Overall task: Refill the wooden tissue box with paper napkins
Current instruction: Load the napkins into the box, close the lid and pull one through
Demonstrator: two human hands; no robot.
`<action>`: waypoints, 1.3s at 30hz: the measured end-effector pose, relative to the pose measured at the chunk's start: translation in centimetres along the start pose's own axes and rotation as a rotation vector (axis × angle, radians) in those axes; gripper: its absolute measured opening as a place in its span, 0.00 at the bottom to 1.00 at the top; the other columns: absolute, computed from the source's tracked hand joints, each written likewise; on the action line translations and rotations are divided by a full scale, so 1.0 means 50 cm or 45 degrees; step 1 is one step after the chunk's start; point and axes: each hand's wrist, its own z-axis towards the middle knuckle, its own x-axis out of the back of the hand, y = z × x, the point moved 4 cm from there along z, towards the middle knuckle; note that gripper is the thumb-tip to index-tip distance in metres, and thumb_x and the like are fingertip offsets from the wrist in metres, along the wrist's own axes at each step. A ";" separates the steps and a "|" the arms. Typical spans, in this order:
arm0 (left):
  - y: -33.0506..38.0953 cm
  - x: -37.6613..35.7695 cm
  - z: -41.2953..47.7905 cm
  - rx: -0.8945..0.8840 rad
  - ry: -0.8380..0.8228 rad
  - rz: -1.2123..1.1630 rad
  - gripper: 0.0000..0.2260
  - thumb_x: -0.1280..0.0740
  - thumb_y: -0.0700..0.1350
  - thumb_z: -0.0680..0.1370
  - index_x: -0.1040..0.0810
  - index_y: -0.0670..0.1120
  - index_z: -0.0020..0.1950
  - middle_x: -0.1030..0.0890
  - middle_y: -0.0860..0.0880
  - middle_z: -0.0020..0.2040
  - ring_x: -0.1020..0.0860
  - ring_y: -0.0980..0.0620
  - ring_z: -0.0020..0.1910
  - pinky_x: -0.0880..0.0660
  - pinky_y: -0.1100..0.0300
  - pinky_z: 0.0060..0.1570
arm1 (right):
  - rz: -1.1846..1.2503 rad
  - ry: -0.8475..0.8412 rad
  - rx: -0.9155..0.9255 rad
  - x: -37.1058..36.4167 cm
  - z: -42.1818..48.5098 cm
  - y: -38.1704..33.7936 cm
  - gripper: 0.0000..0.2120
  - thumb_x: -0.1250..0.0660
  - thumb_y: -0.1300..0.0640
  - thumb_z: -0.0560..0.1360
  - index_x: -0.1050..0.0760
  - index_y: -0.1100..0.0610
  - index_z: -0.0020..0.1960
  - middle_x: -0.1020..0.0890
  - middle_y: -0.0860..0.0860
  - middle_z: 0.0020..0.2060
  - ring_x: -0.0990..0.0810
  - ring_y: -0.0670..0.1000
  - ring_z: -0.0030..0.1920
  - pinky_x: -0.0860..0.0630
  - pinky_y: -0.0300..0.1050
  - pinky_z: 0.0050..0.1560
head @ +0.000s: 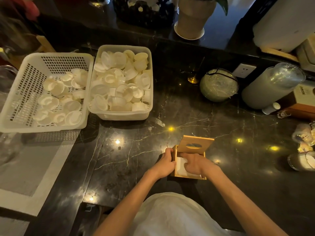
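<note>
The wooden tissue box (187, 177) stands on the dark marble counter just in front of me. Its hinged lid (197, 145), with an oval slot, is tipped up and back. White paper napkins (180, 168) lie inside the box. My left hand (166, 163) grips the box's left wall from outside. My right hand (196, 163) reaches into the box, fingers pressed on the napkins. Part of the stack is hidden under that hand.
A white perforated basket (20, 82) and a clear plastic tub (119, 114), both holding several small white cups, sit at the back left. A grey mat (34, 167) lies left. Jars, a tall grey canister (271, 86) and bottles crowd the right side.
</note>
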 end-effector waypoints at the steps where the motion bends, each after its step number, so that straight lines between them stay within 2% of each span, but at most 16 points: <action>1: 0.004 -0.002 -0.007 -0.027 0.033 0.009 0.21 0.40 0.43 0.79 0.43 0.56 0.68 0.30 0.46 0.65 0.26 0.50 0.59 0.25 0.48 0.62 | 0.040 0.047 0.026 0.004 -0.009 0.004 0.29 0.42 0.62 0.77 0.39 0.44 0.76 0.29 0.52 0.72 0.28 0.56 0.69 0.28 0.49 0.65; 3: 0.013 -0.009 -0.022 -0.098 0.119 0.086 0.19 0.41 0.43 0.80 0.44 0.57 0.65 0.29 0.47 0.63 0.24 0.50 0.55 0.21 0.50 0.53 | 0.131 0.160 0.080 0.006 -0.035 0.020 0.28 0.42 0.63 0.78 0.36 0.42 0.74 0.27 0.50 0.69 0.25 0.54 0.65 0.26 0.45 0.60; 5: 0.028 -0.020 -0.035 -0.169 0.186 0.247 0.15 0.43 0.42 0.81 0.43 0.53 0.64 0.29 0.45 0.63 0.23 0.47 0.53 0.23 0.52 0.47 | 0.153 0.357 0.059 0.010 -0.066 0.048 0.22 0.41 0.60 0.78 0.30 0.44 0.70 0.23 0.49 0.64 0.23 0.52 0.60 0.23 0.44 0.57; 7: 0.043 -0.032 -0.039 -0.175 0.203 0.452 0.14 0.44 0.43 0.81 0.41 0.51 0.66 0.31 0.43 0.65 0.24 0.43 0.55 0.24 0.50 0.50 | 0.001 0.512 -0.091 0.016 -0.085 0.085 0.18 0.39 0.54 0.78 0.28 0.46 0.67 0.23 0.49 0.58 0.25 0.51 0.58 0.23 0.46 0.55; 9: 0.057 -0.042 -0.032 -0.120 0.168 0.635 0.16 0.44 0.43 0.82 0.41 0.51 0.70 0.33 0.41 0.66 0.25 0.39 0.58 0.26 0.46 0.55 | -0.094 0.390 -0.236 0.012 -0.079 0.113 0.20 0.39 0.49 0.79 0.32 0.44 0.71 0.25 0.51 0.58 0.26 0.53 0.59 0.24 0.49 0.56; 12: 0.079 -0.047 -0.011 0.014 0.058 0.814 0.21 0.45 0.43 0.82 0.42 0.51 0.74 0.34 0.37 0.68 0.28 0.35 0.64 0.29 0.43 0.61 | -0.009 0.154 -0.256 0.009 -0.056 0.119 0.25 0.38 0.47 0.79 0.38 0.41 0.75 0.26 0.53 0.65 0.26 0.56 0.64 0.26 0.52 0.62; 15: 0.094 -0.040 0.017 0.141 -0.064 0.984 0.21 0.42 0.46 0.82 0.37 0.47 0.75 0.33 0.38 0.71 0.29 0.38 0.67 0.30 0.47 0.63 | 0.006 0.020 -0.223 0.012 -0.035 0.114 0.30 0.34 0.48 0.77 0.41 0.43 0.76 0.27 0.52 0.69 0.26 0.55 0.66 0.26 0.49 0.62; 18: 0.096 -0.029 0.044 0.251 -0.177 1.001 0.23 0.34 0.48 0.77 0.31 0.45 0.71 0.26 0.44 0.68 0.25 0.43 0.64 0.27 0.51 0.60 | 0.023 -0.095 -0.212 0.010 -0.018 0.115 0.33 0.29 0.48 0.73 0.37 0.47 0.75 0.26 0.52 0.68 0.25 0.54 0.64 0.25 0.49 0.61; 23: 0.094 -0.020 0.056 0.402 -0.201 0.955 0.23 0.31 0.44 0.73 0.28 0.43 0.67 0.22 0.43 0.60 0.21 0.44 0.57 0.21 0.52 0.54 | -0.066 -0.123 -0.170 0.006 -0.009 0.118 0.34 0.27 0.50 0.69 0.34 0.53 0.73 0.22 0.53 0.62 0.22 0.55 0.60 0.22 0.49 0.58; 28: 0.090 -0.022 0.061 0.400 -0.228 0.976 0.23 0.30 0.44 0.70 0.26 0.44 0.65 0.20 0.44 0.57 0.20 0.46 0.54 0.20 0.53 0.51 | -0.104 -0.116 -0.140 -0.004 0.002 0.124 0.30 0.27 0.50 0.70 0.31 0.54 0.70 0.20 0.52 0.56 0.21 0.52 0.54 0.21 0.46 0.53; 30: 0.085 -0.025 0.059 0.354 -0.161 1.010 0.22 0.29 0.44 0.71 0.26 0.46 0.65 0.20 0.45 0.58 0.21 0.46 0.55 0.22 0.55 0.49 | -0.181 -0.097 -0.135 -0.006 0.006 0.126 0.30 0.28 0.47 0.70 0.31 0.53 0.69 0.20 0.52 0.56 0.21 0.53 0.54 0.23 0.46 0.53; 32: 0.075 -0.028 0.059 0.310 -0.112 0.994 0.24 0.29 0.44 0.72 0.28 0.47 0.68 0.21 0.45 0.61 0.22 0.46 0.58 0.23 0.56 0.52 | -0.207 -0.074 -0.122 -0.009 0.010 0.126 0.30 0.28 0.46 0.71 0.31 0.52 0.70 0.20 0.52 0.57 0.21 0.53 0.55 0.25 0.47 0.54; 36: 0.065 -0.031 0.061 0.262 -0.107 1.006 0.31 0.27 0.44 0.72 0.33 0.48 0.73 0.23 0.45 0.65 0.23 0.45 0.61 0.23 0.53 0.58 | -0.214 -0.025 -0.135 -0.017 0.011 0.132 0.29 0.29 0.45 0.71 0.30 0.53 0.69 0.20 0.52 0.57 0.21 0.53 0.57 0.27 0.46 0.53; 39: 0.063 -0.031 0.061 0.255 -0.104 1.035 0.32 0.25 0.46 0.71 0.33 0.48 0.73 0.24 0.46 0.67 0.24 0.45 0.63 0.24 0.53 0.60 | -0.202 -0.017 -0.145 -0.018 0.013 0.131 0.30 0.29 0.44 0.71 0.30 0.52 0.69 0.20 0.51 0.58 0.21 0.53 0.57 0.27 0.46 0.52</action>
